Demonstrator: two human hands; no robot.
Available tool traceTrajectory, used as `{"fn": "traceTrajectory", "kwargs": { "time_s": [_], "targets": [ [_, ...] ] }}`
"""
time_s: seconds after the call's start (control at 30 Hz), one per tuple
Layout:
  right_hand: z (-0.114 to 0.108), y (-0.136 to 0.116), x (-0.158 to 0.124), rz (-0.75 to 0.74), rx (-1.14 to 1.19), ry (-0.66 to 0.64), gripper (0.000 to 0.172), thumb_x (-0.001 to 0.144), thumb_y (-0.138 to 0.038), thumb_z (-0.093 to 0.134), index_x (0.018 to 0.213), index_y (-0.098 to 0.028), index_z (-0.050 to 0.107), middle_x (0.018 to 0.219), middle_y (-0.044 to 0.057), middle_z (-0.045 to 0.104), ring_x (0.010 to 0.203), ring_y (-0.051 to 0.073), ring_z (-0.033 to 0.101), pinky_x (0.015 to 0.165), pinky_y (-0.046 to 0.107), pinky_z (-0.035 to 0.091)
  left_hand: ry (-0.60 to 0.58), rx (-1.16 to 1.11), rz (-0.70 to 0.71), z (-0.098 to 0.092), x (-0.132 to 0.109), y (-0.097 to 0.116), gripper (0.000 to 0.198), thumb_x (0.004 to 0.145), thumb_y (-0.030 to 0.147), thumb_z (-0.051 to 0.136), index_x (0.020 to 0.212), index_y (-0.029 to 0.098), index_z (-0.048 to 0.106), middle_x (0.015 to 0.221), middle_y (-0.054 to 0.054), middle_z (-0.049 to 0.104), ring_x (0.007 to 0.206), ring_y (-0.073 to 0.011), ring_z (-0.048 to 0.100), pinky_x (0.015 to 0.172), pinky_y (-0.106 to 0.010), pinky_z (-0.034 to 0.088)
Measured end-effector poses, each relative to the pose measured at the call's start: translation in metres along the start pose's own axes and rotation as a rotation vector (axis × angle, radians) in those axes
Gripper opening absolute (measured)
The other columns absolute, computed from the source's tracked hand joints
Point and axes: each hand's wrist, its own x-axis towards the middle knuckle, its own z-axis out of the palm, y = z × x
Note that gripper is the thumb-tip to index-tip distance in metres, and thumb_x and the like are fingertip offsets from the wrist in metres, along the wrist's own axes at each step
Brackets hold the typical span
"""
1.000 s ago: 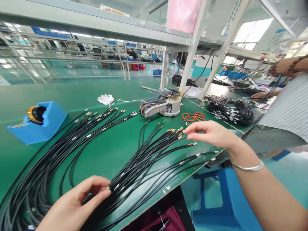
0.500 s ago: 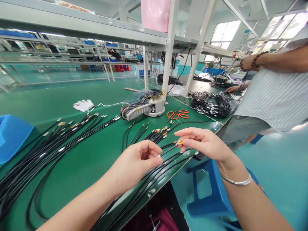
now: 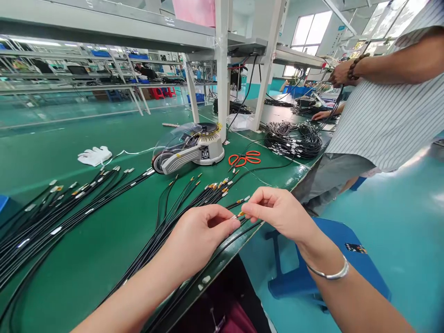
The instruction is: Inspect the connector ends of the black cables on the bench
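Near the table's front edge, my left hand (image 3: 204, 236) pinches a thin black cable close to its end. At the yellow piece on that cable end (image 3: 240, 214), the thumb and fingers of my right hand (image 3: 279, 212) are closed in a pinch, and the two hands almost meet. Fingers partly cover the tip. Under and beside my hands lie more black cables (image 3: 190, 203), several with yellow or white ends. Another bundle of black cables (image 3: 88, 210) with white labels stretches across the left of the green table (image 3: 90, 259).
A tape dispenser (image 3: 190, 156) stands behind the cables, beside orange-handled scissors (image 3: 244, 159). A white glove (image 3: 95, 156) lies left. Coiled cables (image 3: 293, 143) sit at the right, near a co-worker in a striped shirt (image 3: 388, 115). A blue stool (image 3: 333, 231) stands below; shelf posts (image 3: 222, 69) rise behind.
My hands have come closer together, and the left fingers have closed on the cable near its end. The view has shifted to the right, and more of the stool shows.
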Motion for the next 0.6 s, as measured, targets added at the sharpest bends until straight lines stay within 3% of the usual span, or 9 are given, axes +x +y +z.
{"fn": "traceTrajectory", "kwargs": {
  "time_s": [0.3, 0.6],
  "targets": [
    [0.009, 0.004, -0.003, -0.015, 0.027, 0.048, 0.03, 0.075, -0.045, 0.073, 0.07, -0.017, 0.062, 0.065, 0.0, 0.065, 0.059, 0.011, 0.057, 0.056, 0.024, 0.045, 0.043, -0.012, 0.012, 0.004, -0.007, 0.0, 0.021, 0.082, 0.039, 0.057, 0.082, 0.025, 0.072, 0.076, 0.004, 0.07, 0.072, -0.0146, 0.06, 0.066, -0.021, 0.042],
    [0.003, 0.003, -0.006, -0.024, 0.0, 0.06, 0.032, 0.075, -0.047, 0.072, 0.07, -0.017, 0.062, 0.064, 0.0, 0.063, 0.059, 0.013, 0.057, 0.056, 0.025, 0.045, 0.019, -0.141, -0.029, 0.011, 0.0, 0.008, 0.023, 0.078, 0.039, 0.058, 0.073, 0.019, 0.069, 0.067, 0.0, 0.064, 0.065, -0.0154, 0.054, 0.059, -0.023, 0.04]
  ]
}}
